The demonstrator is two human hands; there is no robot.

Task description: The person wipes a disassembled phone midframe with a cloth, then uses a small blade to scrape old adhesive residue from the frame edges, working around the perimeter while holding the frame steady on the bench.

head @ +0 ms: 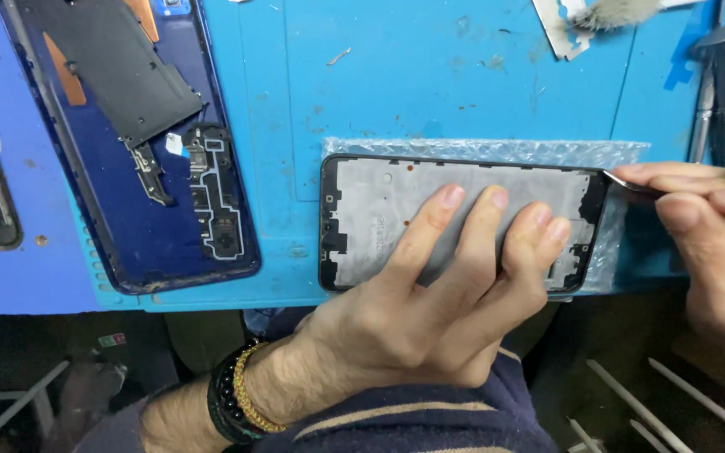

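Fingers (497,220) of our left hand (430,310) lie flat, pinning a phone frame (379,220) on bubble wrap on the table (430,75); our right hand (715,226) pinches a metal tool (627,182) at its corner.

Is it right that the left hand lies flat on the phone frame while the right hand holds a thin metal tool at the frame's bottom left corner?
Not quite. In the head view the left hand does lie flat on the phone frame, but the right hand holds the thin metal tool at the frame's top right corner.
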